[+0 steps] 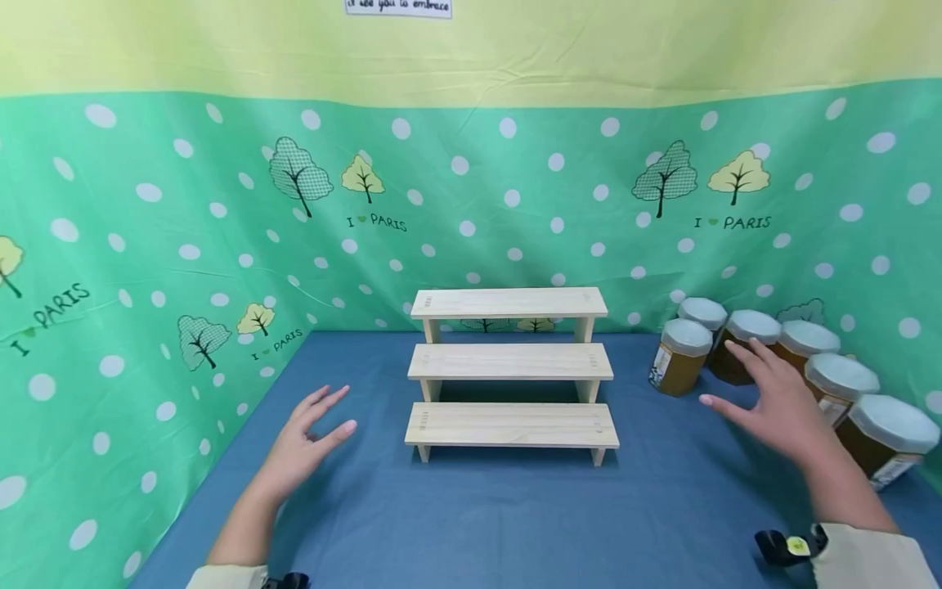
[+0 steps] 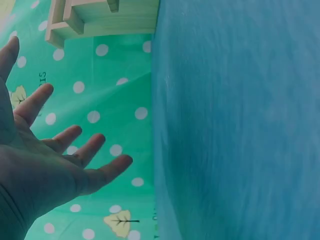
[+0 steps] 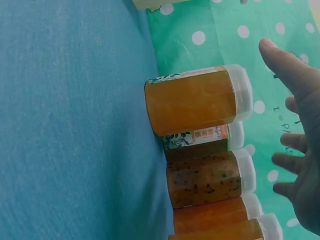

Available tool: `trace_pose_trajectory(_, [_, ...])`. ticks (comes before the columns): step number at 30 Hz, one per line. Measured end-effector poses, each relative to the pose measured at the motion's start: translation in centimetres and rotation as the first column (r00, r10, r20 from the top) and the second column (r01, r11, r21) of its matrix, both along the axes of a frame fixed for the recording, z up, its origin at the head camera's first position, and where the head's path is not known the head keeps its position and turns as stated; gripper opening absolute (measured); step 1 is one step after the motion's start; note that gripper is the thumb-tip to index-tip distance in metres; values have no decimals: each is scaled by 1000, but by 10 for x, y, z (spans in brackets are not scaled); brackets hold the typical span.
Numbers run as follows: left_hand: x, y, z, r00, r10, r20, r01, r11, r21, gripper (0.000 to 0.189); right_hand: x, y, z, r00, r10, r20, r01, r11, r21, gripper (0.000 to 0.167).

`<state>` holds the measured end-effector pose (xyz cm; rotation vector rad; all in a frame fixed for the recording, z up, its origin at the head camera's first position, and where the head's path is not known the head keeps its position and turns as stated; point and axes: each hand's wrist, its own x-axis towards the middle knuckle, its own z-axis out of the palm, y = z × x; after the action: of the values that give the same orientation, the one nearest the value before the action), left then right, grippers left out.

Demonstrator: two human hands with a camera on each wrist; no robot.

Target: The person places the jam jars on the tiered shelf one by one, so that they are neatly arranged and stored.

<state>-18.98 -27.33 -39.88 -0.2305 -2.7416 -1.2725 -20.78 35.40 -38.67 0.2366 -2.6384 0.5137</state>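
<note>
My right hand [image 1: 782, 402] hovers over the right side of the table, fingers spread and holding nothing, close to a group of jars with white lids. Nearest its thumb is a front jar [image 1: 679, 358] of amber content, seen large as the jar [image 3: 195, 100] in the right wrist view. Behind it a jar with dark specks [image 3: 205, 179] shows. My left hand [image 1: 298, 448] is raised over the left of the table, fingers apart, with nothing in it. Between the hands stands a three-step wooden shelf [image 1: 511, 361], its steps bare.
The table has a blue cloth [image 1: 471, 523]. A green dotted curtain [image 1: 508, 221] closes off the back and both sides. More lidded jars [image 1: 890, 433] line the right edge beside my right forearm.
</note>
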Motion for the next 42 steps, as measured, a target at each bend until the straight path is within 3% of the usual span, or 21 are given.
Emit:
trace_pose_trajectory(5, [-2,3,-1,1000,6,12,-7,991,133,61,-4,0,-1,1000,10,-11,-11,997,-80,88])
trace_pose_trajectory(11, [-4,9,-5,998,15,58,-30,959,283,58,-9,-3,0,999,-38,-32,32,985,-169,82])
trace_pose_trajectory(16, [-6,13,-9,991,-21,134,-37,907,420,56,-12,-7,-3,995,-86,-50,70,964,-255,74])
trace_pose_trajectory(21, [-9,17,-11,981,-76,177,-30,847,531,57,-16,-8,-5,996,-84,-14,75,942,-328,73])
trace_pose_trajectory(28, [-15,25,-13,971,-104,217,-54,786,616,61,-24,-10,-9,995,-88,55,103,913,-394,76])
trace_pose_trajectory(36, [-21,35,-17,962,-127,240,-54,777,628,63,-33,-12,-13,994,-101,45,111,894,-434,71])
trace_pose_trajectory(42, [-24,42,-19,956,-145,255,-59,757,651,61,-43,-10,-20,990,-144,14,134,873,-470,67])
